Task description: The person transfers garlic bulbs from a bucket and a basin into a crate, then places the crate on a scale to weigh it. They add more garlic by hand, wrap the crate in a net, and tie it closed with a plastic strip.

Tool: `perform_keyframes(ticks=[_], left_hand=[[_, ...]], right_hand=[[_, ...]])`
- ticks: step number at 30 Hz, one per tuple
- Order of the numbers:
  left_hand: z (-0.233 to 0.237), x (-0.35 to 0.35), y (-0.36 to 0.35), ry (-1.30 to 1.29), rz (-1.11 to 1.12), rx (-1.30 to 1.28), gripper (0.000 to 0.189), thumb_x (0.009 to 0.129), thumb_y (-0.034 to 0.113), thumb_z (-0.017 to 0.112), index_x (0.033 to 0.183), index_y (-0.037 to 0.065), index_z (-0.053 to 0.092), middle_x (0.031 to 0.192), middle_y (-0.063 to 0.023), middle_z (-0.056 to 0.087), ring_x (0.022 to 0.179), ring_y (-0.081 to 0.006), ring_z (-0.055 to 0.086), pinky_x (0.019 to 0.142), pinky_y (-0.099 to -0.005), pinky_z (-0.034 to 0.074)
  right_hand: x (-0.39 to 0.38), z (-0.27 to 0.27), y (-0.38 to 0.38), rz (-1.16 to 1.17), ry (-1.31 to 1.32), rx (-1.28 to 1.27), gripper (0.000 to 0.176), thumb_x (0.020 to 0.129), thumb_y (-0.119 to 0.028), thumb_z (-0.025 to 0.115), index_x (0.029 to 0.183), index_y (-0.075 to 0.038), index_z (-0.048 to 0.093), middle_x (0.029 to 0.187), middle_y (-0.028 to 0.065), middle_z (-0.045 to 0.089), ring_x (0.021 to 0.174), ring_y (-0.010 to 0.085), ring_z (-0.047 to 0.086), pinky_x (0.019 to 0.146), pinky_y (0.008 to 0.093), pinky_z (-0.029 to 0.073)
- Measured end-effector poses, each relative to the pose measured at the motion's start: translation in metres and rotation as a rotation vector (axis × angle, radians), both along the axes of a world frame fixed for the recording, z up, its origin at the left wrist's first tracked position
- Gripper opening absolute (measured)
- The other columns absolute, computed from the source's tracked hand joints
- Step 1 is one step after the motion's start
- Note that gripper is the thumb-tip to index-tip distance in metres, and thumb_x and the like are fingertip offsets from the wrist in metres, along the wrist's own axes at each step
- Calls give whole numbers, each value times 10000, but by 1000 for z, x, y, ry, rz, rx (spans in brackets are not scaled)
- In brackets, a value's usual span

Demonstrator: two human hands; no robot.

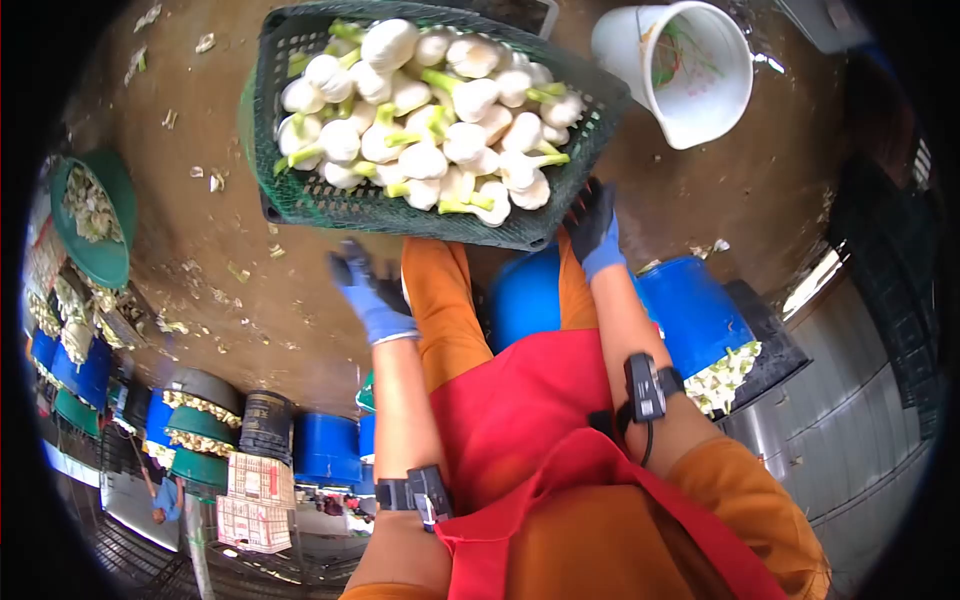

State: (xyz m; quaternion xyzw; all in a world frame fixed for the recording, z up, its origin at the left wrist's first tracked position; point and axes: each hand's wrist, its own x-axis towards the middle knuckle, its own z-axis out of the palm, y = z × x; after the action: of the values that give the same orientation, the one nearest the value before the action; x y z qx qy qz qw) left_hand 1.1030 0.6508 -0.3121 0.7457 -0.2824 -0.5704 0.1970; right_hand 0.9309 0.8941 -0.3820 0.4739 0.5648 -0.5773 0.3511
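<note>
A dark green mesh crate (400,222) heaped with white garlic bulbs (465,142) with short green stems lies in front of my knees. My left hand (368,290), in a blue and black glove, is just off the crate's near side, fingers spread and holding nothing. Close against the near right corner is my right hand (595,228), in a matching glove. Its fingers stretch along the crate's edge, partly dark against it, and appear to touch it.
A white bucket (700,80) with some green scraps stands at the far right. Beside my right arm is a blue barrel (695,310) with garlic at its mouth. Green tubs (105,255), blue drums (327,447) and pale crates (258,480) line the left. Peelings litter the floor; a person (167,498) is in the distance.
</note>
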Motion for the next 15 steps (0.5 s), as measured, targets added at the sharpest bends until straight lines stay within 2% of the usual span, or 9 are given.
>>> perform_keyframes(ticks=[1,3,4,5,7,8,10,14,15], left_hand=[[2,-7,27,37,44,219,774,846,363,664,1429,126,214,1476,-77,253,1270,-241,364,1009,-443,316],[-8,-20,71,248,109,382,660,846,340,669,1364,136,314,1337,-63,416,1137,-211,460,903,-420,396],[-21,-15,86,243,95,388,660,846,340,669,1364,136,314,1337,-63,416,1137,-211,460,903,-420,396],[-37,-8,102,226,-48,431,538,854,319,662,1280,137,389,1164,-40,488,971,-171,499,779,-358,420],[-46,-7,118,208,-192,467,417,863,297,654,1197,137,464,991,-17,561,804,-131,538,656,-295,444],[-39,-9,121,154,-343,491,305,867,280,647,1099,145,503,840,19,525,665,-99,479,555,-251,384],[-29,-15,134,-27,-384,571,120,873,246,636,924,152,580,618,84,480,432,-54,359,382,-198,255],[-46,11,156,-174,-597,571,114,898,161,572,987,91,587,716,-12,581,569,-95,513,483,-241,403],[-53,12,162,2,-405,370,137,863,139,594,989,84,593,783,-25,608,645,-142,551,568,-286,444]], right_hand=[[-17,-4,-9,-20,-2,-215,692,912,-614,324,1425,-151,287,1430,126,353,1289,289,361,1055,451,304],[-41,-12,-18,-96,-62,-637,715,898,-644,311,1411,-147,312,1411,88,386,1267,280,391,1059,423,314],[-52,-4,-22,34,-96,-565,754,878,-670,316,1396,-124,338,1396,75,408,1248,277,410,1069,414,306],[-57,6,-20,196,-107,-430,736,870,-670,362,1360,-121,383,1309,76,494,1099,206,520,901,359,451],[-73,24,-4,420,-224,-425,622,869,-622,459,1265,-143,486,1084,25,596,802,103,550,614,253,452],[-73,21,7,416,-226,-427,622,869,-622,459,1265,-143,486,1084,25,596,802,103,550,614,253,452],[-63,14,28,960,-238,-320,549,849,-557,555,1208,-142,548,982,-35,603,705,50,486,517,213,361],[-46,15,43,925,-328,-331,405,796,-320,699,1132,-114,604,890,-17,618,715,56,481,589,238,415],[-37,11,50,916,-331,-330,405,796,-320,699,1132,-114,604,890,-17,618,715,56,481,589,238,415]])
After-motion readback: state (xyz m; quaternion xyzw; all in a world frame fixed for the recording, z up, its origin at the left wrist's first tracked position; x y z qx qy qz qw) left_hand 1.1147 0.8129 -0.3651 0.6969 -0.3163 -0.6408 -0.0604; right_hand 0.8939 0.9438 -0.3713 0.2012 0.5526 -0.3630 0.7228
